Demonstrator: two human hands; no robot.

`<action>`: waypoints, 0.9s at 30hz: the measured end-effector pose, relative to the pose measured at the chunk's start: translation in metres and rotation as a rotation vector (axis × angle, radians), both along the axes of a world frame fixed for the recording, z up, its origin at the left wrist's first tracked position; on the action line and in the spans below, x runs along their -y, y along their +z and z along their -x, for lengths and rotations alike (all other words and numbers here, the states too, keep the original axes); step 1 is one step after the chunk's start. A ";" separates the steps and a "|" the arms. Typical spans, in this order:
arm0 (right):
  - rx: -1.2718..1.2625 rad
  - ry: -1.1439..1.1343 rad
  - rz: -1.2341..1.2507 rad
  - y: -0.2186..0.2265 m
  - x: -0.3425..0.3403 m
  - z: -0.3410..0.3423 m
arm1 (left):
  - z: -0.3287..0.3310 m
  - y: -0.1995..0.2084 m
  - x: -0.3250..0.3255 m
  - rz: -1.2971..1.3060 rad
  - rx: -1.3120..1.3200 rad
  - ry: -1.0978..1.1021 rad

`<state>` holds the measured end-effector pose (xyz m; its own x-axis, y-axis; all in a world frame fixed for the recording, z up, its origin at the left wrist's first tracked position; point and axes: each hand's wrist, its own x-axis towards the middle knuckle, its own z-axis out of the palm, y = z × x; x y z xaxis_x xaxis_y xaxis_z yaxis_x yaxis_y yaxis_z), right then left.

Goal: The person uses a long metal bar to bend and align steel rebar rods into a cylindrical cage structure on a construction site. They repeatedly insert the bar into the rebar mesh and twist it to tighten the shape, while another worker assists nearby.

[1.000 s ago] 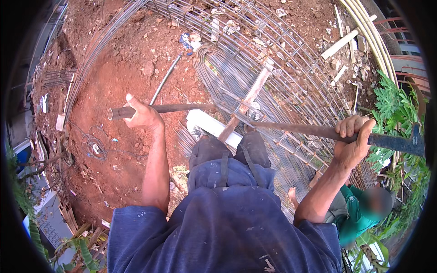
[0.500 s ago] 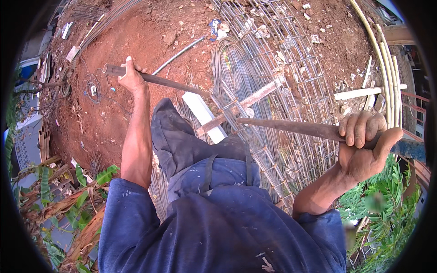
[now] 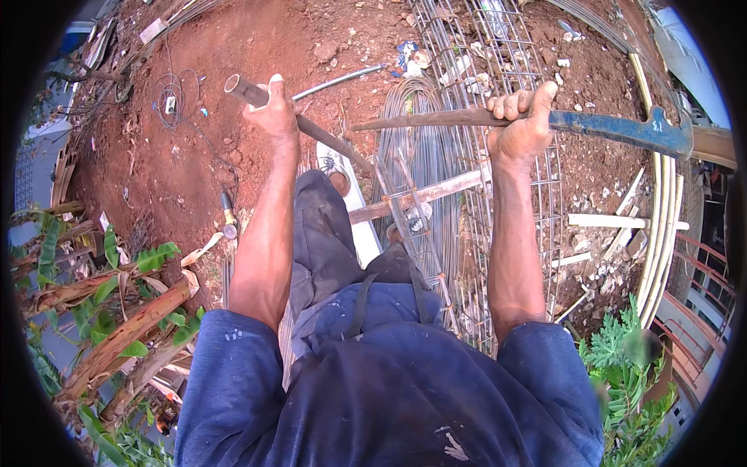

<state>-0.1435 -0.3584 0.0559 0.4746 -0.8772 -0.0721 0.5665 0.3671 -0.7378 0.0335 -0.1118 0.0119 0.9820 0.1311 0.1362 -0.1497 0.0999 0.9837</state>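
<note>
My left hand (image 3: 274,117) is wrapped around a rusty metal pipe (image 3: 331,142), thumb up; its hollow end points to the far left. The pipe's lower end comes down beside a small ladder-like steel frame (image 3: 411,198). Closed around the spike of a pickaxe, my right hand (image 3: 521,131) keeps it about level. The brown point reaches left above a rebar coil, while the blue-painted head (image 3: 603,126) runs right to a wooden handle (image 3: 712,148), cut off by the picture's edge. Both arms stretch forward, apart.
Tied rebar cages (image 3: 548,202) and a coil of thin rods (image 3: 420,101) lie ahead on red soil. A wooden batten (image 3: 436,191) crosses beneath the small frame, near a white board (image 3: 362,233) by my feet. Pale poles (image 3: 661,233) stand right; banana plants (image 3: 101,311) grow left.
My right hand has moved forward and inward with the pickaxe, bringing its blue head into fuller view. My left hand and the pipe appear farther right. The whole view has shifted.
</note>
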 end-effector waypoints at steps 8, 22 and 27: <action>-0.064 0.055 0.077 0.010 -0.001 -0.038 | 0.031 -0.053 0.001 -0.276 0.022 0.136; -0.112 -0.075 0.174 0.032 0.028 0.038 | 0.059 0.001 -0.066 0.054 -0.072 0.107; -0.146 -0.098 0.148 0.019 0.016 0.054 | 0.066 0.023 -0.059 0.091 -0.025 0.031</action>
